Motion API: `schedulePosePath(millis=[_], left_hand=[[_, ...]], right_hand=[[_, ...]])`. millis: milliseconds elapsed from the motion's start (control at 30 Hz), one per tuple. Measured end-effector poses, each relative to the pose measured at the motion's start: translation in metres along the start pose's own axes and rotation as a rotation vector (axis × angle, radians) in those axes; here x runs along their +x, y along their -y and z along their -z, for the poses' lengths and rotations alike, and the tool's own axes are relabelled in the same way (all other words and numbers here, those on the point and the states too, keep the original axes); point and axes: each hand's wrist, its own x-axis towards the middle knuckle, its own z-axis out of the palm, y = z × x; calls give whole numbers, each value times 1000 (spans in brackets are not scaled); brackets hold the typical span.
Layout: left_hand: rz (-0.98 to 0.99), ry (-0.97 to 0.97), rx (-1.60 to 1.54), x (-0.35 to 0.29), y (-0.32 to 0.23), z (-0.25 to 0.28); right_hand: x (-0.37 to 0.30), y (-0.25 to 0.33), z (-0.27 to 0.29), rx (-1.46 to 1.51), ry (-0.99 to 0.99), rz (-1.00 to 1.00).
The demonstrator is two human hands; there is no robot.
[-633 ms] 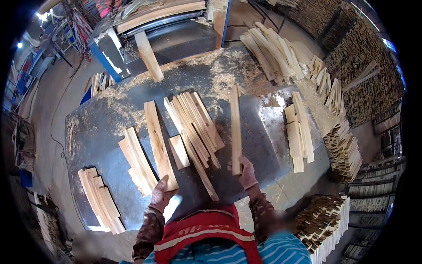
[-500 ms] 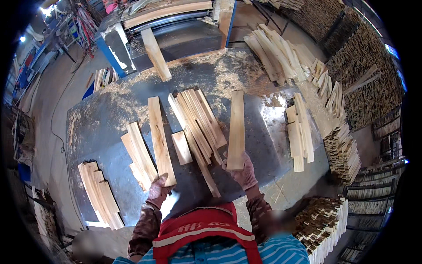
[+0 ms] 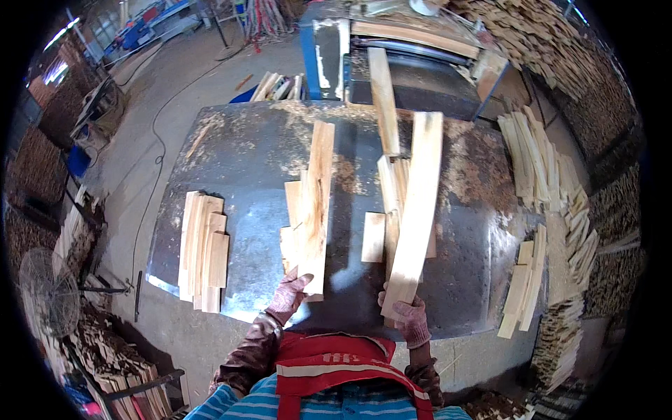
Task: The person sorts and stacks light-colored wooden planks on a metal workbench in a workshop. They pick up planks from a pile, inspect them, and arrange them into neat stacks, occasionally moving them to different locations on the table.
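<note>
Pinkish work gloves cover both hands. My left hand (image 3: 288, 294) is closed at the near end of a long wooden board (image 3: 320, 199), its fingers on the left edge. That board overlaps a small pile of boards (image 3: 292, 196) on the dark metal table (image 3: 252, 175). In my right hand (image 3: 407, 315) is the near end of a paler board (image 3: 421, 189), which slants away to the right. It partly hides the middle pile of boards (image 3: 387, 175). A short wooden block (image 3: 374, 236) lies left of that pile.
Left on the table sits another board pile (image 3: 203, 252); a smaller one (image 3: 525, 280) is at the right edge. A board (image 3: 382, 91) reaches out of the machine (image 3: 420, 70) at the far side. Sawdust (image 3: 462, 154) covers the table's far part. A fan (image 3: 47, 290) stands at left.
The view has turned left, shifting the scene rightward. My right hand's board now tilts over the middle pile. The left board has come over the pile beside it.
</note>
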Motion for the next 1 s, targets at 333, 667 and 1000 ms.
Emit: schedulePosePath(millis=[333,667,1000], left_hand=[[-34,42,-85,-14,-9,39],[151,-17,-88,5,-16,53],[-54,-19,651,54,-31,41]], right_hand=[[38,-53,-64,16,284,-277],[55,-84,-76,-146,248,-264],[111,-114,-87,-985,9,-122]])
